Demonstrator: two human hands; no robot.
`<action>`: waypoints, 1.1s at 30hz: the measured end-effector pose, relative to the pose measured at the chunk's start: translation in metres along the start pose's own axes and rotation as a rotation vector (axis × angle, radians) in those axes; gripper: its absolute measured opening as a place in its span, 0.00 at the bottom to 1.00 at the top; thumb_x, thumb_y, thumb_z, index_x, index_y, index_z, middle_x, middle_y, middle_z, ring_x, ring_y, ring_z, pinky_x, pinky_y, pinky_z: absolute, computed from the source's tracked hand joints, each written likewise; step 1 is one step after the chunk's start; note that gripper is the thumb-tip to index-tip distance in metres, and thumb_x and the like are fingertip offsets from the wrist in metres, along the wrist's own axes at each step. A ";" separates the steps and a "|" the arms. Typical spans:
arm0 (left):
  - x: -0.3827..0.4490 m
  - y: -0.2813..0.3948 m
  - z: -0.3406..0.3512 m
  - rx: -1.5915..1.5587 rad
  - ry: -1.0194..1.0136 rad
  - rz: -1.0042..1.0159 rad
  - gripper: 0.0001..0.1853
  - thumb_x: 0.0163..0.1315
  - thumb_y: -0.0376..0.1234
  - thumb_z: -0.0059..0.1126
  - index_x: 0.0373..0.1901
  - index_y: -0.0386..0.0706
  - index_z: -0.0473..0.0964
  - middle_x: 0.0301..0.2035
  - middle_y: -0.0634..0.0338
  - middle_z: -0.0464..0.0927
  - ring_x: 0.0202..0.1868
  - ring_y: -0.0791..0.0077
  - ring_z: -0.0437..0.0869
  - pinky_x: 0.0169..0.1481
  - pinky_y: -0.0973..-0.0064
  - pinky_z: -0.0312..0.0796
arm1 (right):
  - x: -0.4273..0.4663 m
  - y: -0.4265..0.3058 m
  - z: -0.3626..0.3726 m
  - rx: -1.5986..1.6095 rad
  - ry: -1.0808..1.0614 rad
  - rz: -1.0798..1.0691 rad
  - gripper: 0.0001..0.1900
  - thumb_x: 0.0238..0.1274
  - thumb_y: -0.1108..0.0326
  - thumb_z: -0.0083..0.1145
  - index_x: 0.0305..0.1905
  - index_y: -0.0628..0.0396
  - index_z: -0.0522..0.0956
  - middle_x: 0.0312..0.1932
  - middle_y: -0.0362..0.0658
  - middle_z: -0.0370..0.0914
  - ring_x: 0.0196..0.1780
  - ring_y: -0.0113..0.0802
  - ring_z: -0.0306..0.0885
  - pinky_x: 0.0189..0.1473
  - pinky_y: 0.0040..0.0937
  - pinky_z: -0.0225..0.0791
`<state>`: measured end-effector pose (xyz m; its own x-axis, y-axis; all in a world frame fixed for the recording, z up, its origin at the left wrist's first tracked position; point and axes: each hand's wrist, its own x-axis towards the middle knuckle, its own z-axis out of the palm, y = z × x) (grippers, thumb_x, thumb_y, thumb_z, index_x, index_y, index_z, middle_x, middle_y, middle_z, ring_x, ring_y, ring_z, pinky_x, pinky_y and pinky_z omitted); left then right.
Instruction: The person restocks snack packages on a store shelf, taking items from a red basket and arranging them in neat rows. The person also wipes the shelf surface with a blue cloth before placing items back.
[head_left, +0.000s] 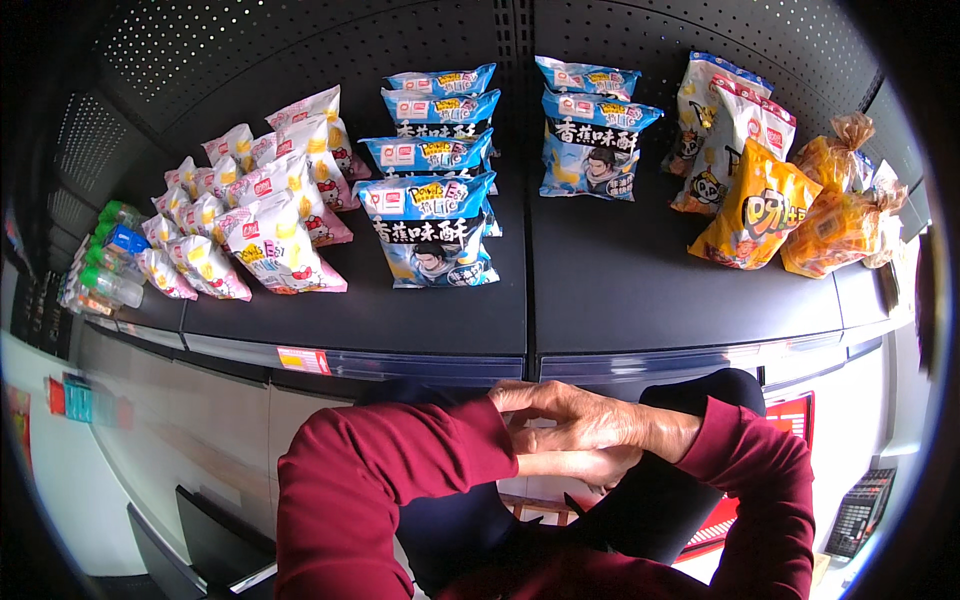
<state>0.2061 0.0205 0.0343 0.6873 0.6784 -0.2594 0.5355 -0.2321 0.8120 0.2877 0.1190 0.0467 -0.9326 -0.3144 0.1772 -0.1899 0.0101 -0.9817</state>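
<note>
My forearms cross in front of my body, below the shelf's front edge. My right hand (574, 416) lies over my left wrist, its fingers spread and touching the cuff of the maroon left sleeve (450, 446); no object shows in it. Under my right wrist is my left hand (611, 465), with its fingers mostly hidden. Beyond both hands, a black shelf (450, 322) bears blue snack bags (431, 240) in two rows, one on each side of the seam. White and pink snack bags (281, 244) stand on the left.
At the shelf's right are a yellow snack bag (757, 206), white snack bags (742, 135) and clear bags of wrapped food (832, 232). Green-capped containers (112, 281) stand far left. A price tag (304, 360) is on the shelf edge. A red plastic basket (709, 525) is below right.
</note>
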 end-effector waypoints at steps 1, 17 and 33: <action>0.000 0.000 0.000 0.002 0.002 0.001 0.25 0.70 0.44 0.57 0.63 0.39 0.69 0.61 0.46 0.69 0.64 0.52 0.70 0.70 0.61 0.62 | 0.001 -0.004 0.000 0.046 -0.002 0.064 0.23 0.76 0.58 0.60 0.66 0.62 0.75 0.63 0.51 0.71 0.66 0.42 0.72 0.71 0.39 0.64; 0.012 -0.009 -0.010 0.202 0.136 0.030 0.31 0.68 0.45 0.58 0.69 0.43 0.65 0.68 0.47 0.63 0.71 0.51 0.63 0.76 0.61 0.56 | -0.003 -0.034 -0.010 -0.007 -0.119 0.406 0.28 0.77 0.42 0.53 0.55 0.62 0.71 0.36 0.47 0.77 0.42 0.37 0.75 0.49 0.37 0.70; 0.089 -0.042 -0.021 0.831 0.555 0.028 0.41 0.64 0.44 0.62 0.78 0.49 0.59 0.78 0.48 0.54 0.79 0.47 0.53 0.84 0.62 0.46 | -0.029 -0.038 -0.008 -1.151 0.300 0.282 0.34 0.53 0.34 0.66 0.48 0.57 0.82 0.42 0.65 0.82 0.50 0.72 0.79 0.55 0.69 0.69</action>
<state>0.2340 0.1055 -0.0121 0.4923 0.8454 0.2074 0.8413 -0.5232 0.1357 0.3195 0.1350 0.0795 -0.9898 0.0647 0.1266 0.0118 0.9247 -0.3806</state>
